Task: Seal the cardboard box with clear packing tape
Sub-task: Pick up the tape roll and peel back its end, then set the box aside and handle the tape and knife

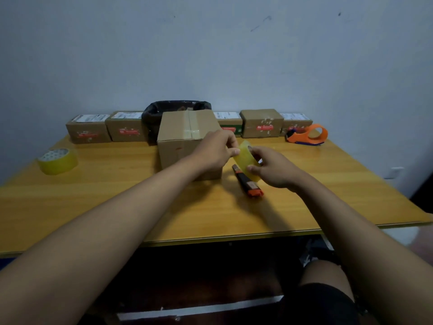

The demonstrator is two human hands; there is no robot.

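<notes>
A plain cardboard box [180,139] stands in the middle of the wooden table [117,184], its top flaps closed with a strip of clear tape along the seam. Just right of the box I hold a roll of clear yellowish packing tape [246,160] above the table. My right hand [274,168] grips the roll, thumb on its outer face and fingers in the core. My left hand [218,148] pinches the roll's upper edge with thumb and fingertips. Whether a tape end is lifted I cannot tell.
An orange-and-black utility knife [250,186] lies on the table under the roll. A second tape roll [58,160] sits at the left. An orange tape dispenser [307,134] is at the back right. Several small labelled boxes [261,124] and a black-lined bin [154,118] line the wall.
</notes>
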